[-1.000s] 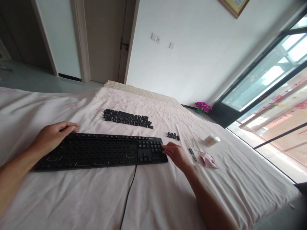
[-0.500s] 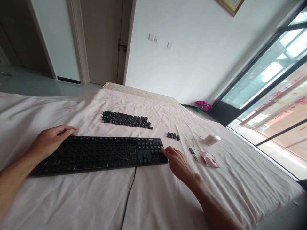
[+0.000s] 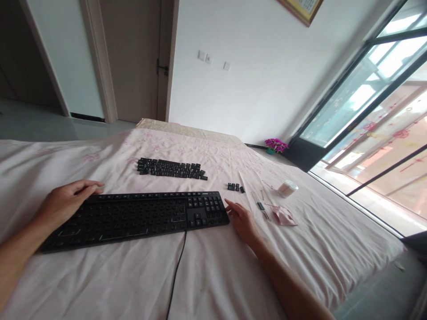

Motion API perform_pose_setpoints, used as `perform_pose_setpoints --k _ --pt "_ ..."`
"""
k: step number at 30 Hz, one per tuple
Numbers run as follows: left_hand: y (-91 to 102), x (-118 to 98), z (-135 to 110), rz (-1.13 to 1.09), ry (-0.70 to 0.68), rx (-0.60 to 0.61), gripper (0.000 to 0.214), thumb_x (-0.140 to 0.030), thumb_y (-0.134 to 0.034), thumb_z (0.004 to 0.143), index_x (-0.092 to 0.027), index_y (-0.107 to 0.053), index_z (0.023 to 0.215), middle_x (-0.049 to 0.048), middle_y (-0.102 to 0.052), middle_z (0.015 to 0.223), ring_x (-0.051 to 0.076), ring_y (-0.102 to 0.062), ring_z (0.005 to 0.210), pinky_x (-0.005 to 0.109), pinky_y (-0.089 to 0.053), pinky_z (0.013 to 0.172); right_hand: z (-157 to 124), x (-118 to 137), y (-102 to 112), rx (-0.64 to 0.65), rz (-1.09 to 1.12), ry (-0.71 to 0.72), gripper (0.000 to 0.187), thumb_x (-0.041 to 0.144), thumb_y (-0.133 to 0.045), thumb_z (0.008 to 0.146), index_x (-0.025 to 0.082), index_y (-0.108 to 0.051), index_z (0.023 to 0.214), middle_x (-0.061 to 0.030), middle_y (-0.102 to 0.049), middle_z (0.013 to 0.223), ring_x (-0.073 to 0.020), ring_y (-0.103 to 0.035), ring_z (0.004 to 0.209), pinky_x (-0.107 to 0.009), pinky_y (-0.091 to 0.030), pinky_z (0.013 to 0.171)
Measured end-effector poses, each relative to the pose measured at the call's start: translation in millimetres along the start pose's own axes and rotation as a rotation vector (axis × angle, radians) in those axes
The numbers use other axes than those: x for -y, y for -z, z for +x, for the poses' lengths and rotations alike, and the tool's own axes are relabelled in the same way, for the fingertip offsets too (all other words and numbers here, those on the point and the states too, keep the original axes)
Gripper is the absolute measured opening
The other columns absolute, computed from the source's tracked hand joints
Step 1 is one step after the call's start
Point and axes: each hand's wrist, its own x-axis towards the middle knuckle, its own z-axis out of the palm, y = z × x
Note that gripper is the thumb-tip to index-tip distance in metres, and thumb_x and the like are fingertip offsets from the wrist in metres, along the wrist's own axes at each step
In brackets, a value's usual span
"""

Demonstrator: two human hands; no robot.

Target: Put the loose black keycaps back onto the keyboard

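A black keyboard (image 3: 133,215) lies on the bed sheet, slightly slanted. Most of its main keycaps are off, while the number pad and arrow keys still carry theirs. My left hand (image 3: 68,200) grips its back left edge, thumb and forefinger nearly together; the other fingers are partly hidden. At the right end, my right hand (image 3: 242,220) rests on the sheet with fingers slightly apart, fingertips at the keyboard's side edge. Behind the keyboard, removed keycaps (image 3: 170,169) sit in tight rows. A smaller group of keycaps (image 3: 233,186) lies to the right.
To the right are a clear tub of cotton swabs (image 3: 287,188), a crumpled pink cloth (image 3: 283,216) and a small dark-handled tool (image 3: 260,206). A black cable (image 3: 177,271) runs from the keyboard toward me. The bed's right edge (image 3: 363,275) drops to the floor.
The view has shifted slightly. My right thumb, which was on the keyboard's right end, has come off its top, and that hand has loosened. My left hand stays at the back left edge.
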Motion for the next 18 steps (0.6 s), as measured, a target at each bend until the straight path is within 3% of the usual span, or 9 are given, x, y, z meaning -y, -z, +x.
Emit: perform_pose_setpoints --k 4,11,18 --pt "0.6 -1.0 0.2 -0.011 -0.001 0.007 0.039 -0.050 -0.048 0.081 -0.026 -0.068 0.104 -0.0020 -0.073 0.106 0.020 -0.064 0.100 0.023 -0.043 0.083 -3.7 3.1 -3.5 -0.036 0.005 0.003 0.059 0.003 -0.036 0.077 0.026 -0.058 0.127 -0.0033 -0.064 0.101 -0.0147 -0.059 0.083 -0.030 -0.048 0.081" --pt "1.3 0.1 -0.1 -0.016 -0.022 0.012 0.042 -0.051 -0.047 0.081 -0.024 -0.068 0.105 -0.0007 -0.074 0.101 0.019 -0.066 0.093 0.022 -0.045 0.074 -9.1 28.2 0.2 0.037 -0.282 0.110 0.059 0.002 -0.040 0.078 0.027 -0.059 0.128 -0.0057 -0.065 0.100 -0.0190 -0.055 0.090 -0.030 -0.045 0.082" --pt "1.2 2.8 0.9 -0.012 0.004 0.049 0.042 -0.051 -0.045 0.083 -0.026 -0.064 0.111 -0.0033 -0.074 0.099 0.018 -0.064 0.096 0.021 -0.043 0.077 -3.1 4.6 -8.0 -0.132 -0.090 0.030 0.062 0.002 -0.036 0.075 0.025 -0.056 0.129 -0.0022 -0.066 0.094 -0.0141 -0.059 0.077 -0.029 -0.048 0.077"
